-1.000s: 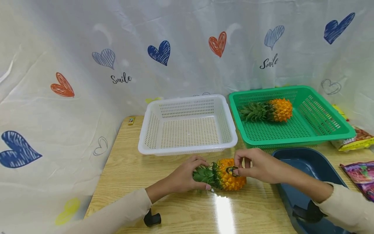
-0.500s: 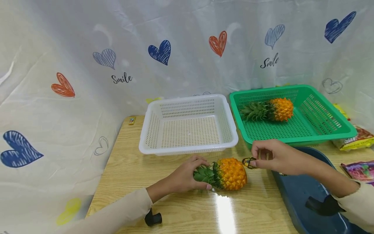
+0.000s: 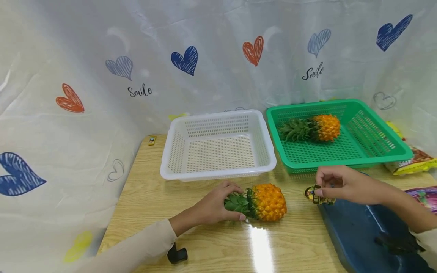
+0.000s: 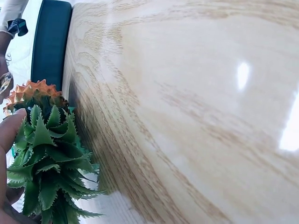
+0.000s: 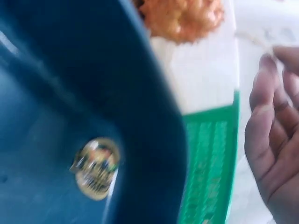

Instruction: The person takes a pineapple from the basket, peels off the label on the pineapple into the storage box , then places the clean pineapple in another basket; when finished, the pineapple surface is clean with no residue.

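On the wooden table a small pineapple (image 3: 268,203) lies on its side, crown to the left. My left hand (image 3: 213,206) grips the green crown (image 4: 49,158), thumb on the near side and fingers over the far side. Right of the pineapple, my right hand (image 3: 353,185) pinches a small dark-edged, sticker-like piece (image 3: 310,193) with yellow print between thumb and fingers. That hand is over the edge of a dark blue tray (image 3: 351,223). Inside the tray lies an oval, gold-rimmed piece with coloured print (image 5: 96,168), blurred in the right wrist view.
Behind the pineapple stands a white basket (image 3: 218,175). To its right, a green basket (image 3: 341,165) holds another pineapple (image 3: 327,127). Snack bags (image 3: 411,161) lie at the right, and a tiny yellow packet (image 3: 151,140) is at the far left corner.
My right hand has drawn the sticker-like piece away from the pineapple's side and carried it right to the blue tray's edge. The left hand has kept its grip on the crown.
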The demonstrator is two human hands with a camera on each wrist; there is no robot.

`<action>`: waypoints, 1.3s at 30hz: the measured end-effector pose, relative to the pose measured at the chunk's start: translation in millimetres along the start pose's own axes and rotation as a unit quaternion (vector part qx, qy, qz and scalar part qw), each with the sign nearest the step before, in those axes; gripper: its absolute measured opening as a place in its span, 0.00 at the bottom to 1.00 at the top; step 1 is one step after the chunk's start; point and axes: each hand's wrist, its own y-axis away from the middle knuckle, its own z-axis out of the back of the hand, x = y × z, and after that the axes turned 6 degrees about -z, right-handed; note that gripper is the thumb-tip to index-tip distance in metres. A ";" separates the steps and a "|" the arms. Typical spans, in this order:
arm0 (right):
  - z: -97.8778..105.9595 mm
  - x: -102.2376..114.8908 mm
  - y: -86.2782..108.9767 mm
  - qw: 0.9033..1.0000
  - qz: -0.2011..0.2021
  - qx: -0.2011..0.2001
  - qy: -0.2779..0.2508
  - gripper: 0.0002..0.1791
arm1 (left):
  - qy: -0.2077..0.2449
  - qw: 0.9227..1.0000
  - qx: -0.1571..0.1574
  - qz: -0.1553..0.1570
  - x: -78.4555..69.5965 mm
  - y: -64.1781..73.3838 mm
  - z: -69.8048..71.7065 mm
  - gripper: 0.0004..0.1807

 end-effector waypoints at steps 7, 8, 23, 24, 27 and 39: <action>11.5 -23.9 19.4 0.997 -0.005 0.050 -0.063 0.12 | 0.000 1.000 0.001 0.009 1.5 0.4 0.4 0.38; 13.0 -26.3 22.1 0.996 -0.010 0.056 -0.066 0.12 | 0.001 1.000 0.001 0.009 1.3 0.3 0.5 0.38; 23.5 -45.9 42.9 0.969 -0.095 0.167 -0.157 0.06 | 0.009 1.000 0.003 0.011 0.2 -1.8 2.8 0.39; 23.4 -47.0 43.2 0.967 -0.099 0.172 -0.160 0.06 | 0.009 1.000 0.004 0.013 0.1 -1.9 3.0 0.39; 22.1 -50.0 44.0 0.964 -0.110 0.181 -0.162 0.05 | 0.009 1.000 0.005 0.014 0.6 -2.4 3.1 0.38; 9.3 -66.2 44.5 0.963 -0.104 0.191 -0.158 0.03 | 0.011 1.000 0.009 0.017 -0.9 -2.7 3.5 0.38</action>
